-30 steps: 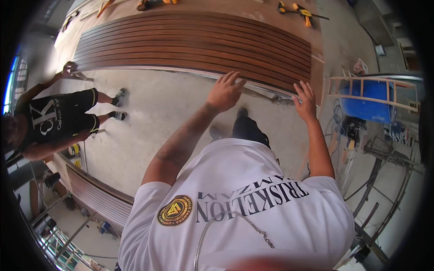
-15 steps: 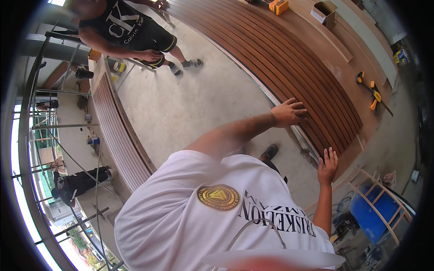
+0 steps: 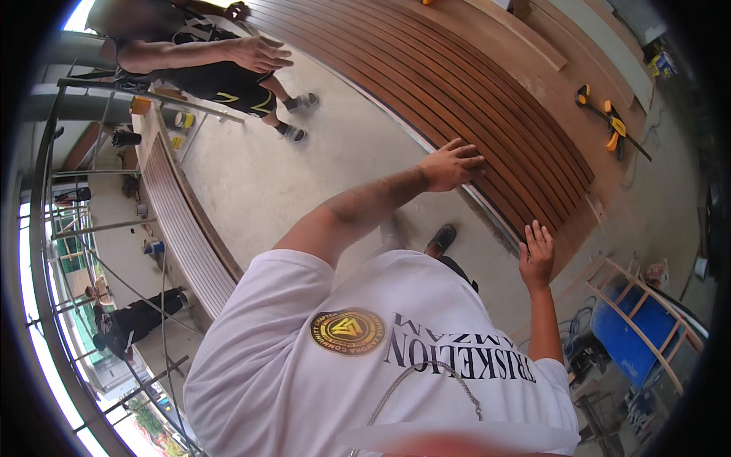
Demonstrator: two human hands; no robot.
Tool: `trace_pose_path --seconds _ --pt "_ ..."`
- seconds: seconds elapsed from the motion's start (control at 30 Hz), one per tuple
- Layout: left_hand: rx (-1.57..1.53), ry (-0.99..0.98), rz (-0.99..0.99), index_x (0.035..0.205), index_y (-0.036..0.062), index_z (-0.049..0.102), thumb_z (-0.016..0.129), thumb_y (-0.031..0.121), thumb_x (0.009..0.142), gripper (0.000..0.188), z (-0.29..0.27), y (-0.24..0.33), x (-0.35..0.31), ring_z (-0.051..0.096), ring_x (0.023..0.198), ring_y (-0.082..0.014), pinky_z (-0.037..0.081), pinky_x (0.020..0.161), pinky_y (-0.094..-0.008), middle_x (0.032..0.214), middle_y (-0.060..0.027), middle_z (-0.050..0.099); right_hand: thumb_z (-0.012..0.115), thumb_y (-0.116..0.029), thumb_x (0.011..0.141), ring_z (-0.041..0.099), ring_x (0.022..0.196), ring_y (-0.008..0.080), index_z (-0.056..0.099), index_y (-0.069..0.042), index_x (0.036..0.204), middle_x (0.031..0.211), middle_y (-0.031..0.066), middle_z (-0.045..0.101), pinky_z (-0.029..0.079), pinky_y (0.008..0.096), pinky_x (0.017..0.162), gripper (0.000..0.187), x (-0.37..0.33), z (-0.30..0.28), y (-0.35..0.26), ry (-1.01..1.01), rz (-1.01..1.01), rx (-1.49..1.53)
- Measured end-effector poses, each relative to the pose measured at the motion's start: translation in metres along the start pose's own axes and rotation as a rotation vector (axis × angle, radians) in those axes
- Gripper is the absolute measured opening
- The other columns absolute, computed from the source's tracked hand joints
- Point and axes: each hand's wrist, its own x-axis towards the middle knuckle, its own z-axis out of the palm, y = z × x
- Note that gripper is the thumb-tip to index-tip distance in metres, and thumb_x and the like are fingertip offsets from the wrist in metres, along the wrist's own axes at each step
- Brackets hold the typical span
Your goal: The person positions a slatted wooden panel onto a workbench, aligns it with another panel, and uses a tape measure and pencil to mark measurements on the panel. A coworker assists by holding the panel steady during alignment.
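A long brown wooden slatted panel [image 3: 449, 91], gently curved with dark grooves between its strips, lies on a larger wooden sheet. My left hand [image 3: 453, 164] rests on the panel's near long edge, fingers spread over the outer slats. Farther right, my right hand [image 3: 537, 253] lies against the panel's near right corner, its fingers stretched out. Neither hand grips anything. Part of each palm is hidden.
A co-worker in dark clothes [image 3: 228, 80] stands at the far left. Yellow-and-black clamps [image 3: 615, 131] lie beyond the panel. Another slatted panel [image 3: 183, 209] runs along the left, near scaffold pipes [image 3: 110, 227]. A blue drum [image 3: 615, 339] stands at the right behind a wooden frame.
The co-worker's near arm has risen and now reaches out toward the panel. My view has shifted slightly; my left hand has slid a little left along the edge while my right stays put.
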Motion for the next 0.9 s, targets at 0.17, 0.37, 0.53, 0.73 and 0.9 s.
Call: trace_pose_path --seconds 0.17,0.37,0.53,0.73,0.9 --pt "-0.048 -0.083 -0.022 0.146 0.024 0.061 0.072 0.029 0.096 0.052 0.001 -0.003 0.001 0.041 0.149 -0.0312 0.031 0.123 -0.0534 0.159 -0.004 0.049 0.076 -0.015 0.089 0.051 0.138 0.0359 0.068 -0.005 0.134 0.15 0.0129 0.057 0.043 0.0461 0.114 0.047 -0.01 -0.019 0.01 -0.024 0.036 0.104" --pt "-0.034 -0.075 -0.025 0.144 0.0214 0.062 0.071 0.027 0.097 0.048 -0.003 0.001 0.003 0.043 0.148 -0.0335 0.031 0.124 -0.054 0.157 -0.0063 0.051 0.077 -0.019 0.091 0.047 0.146 0.0333 0.066 -0.008 0.138 0.153 0.0104 0.056 0.041 0.0452 0.119 0.049 -0.032 -0.017 0.011 0.058 0.176 0.112" --pt "-0.003 -0.051 0.014 0.143 0.0205 0.064 0.074 0.027 0.095 0.049 -0.001 -0.002 0.003 0.047 0.145 -0.035 0.034 0.122 -0.053 0.154 -0.0073 0.055 0.076 -0.019 0.093 0.054 0.14 0.0307 0.065 -0.007 0.139 0.153 0.0088 0.057 0.045 0.0445 0.117 0.049 -0.043 -0.001 0.017 0.122 0.199 0.181" --pt "0.028 -0.045 0.05 0.143 0.0202 0.064 0.074 0.027 0.095 0.05 -0.002 -0.003 0.005 0.048 0.143 -0.0353 0.036 0.12 -0.0527 0.152 -0.0075 0.057 0.075 -0.02 0.094 0.057 0.137 0.0281 0.065 -0.004 0.139 0.153 0.0101 0.057 0.045 0.0412 0.117 0.048 -0.047 0.008 0.021 0.166 0.179 0.175" --pt "0.039 -0.028 0.085 0.142 0.0222 0.064 0.073 0.031 0.096 0.049 -0.005 -0.003 0.007 0.05 0.142 -0.035 0.036 0.119 -0.0533 0.151 -0.0065 0.057 0.077 -0.014 0.092 0.058 0.136 0.0299 0.066 -0.003 0.137 0.15 0.0119 0.059 0.047 0.0414 0.116 0.048 -0.048 0.01 0.019 0.211 0.185 0.194"
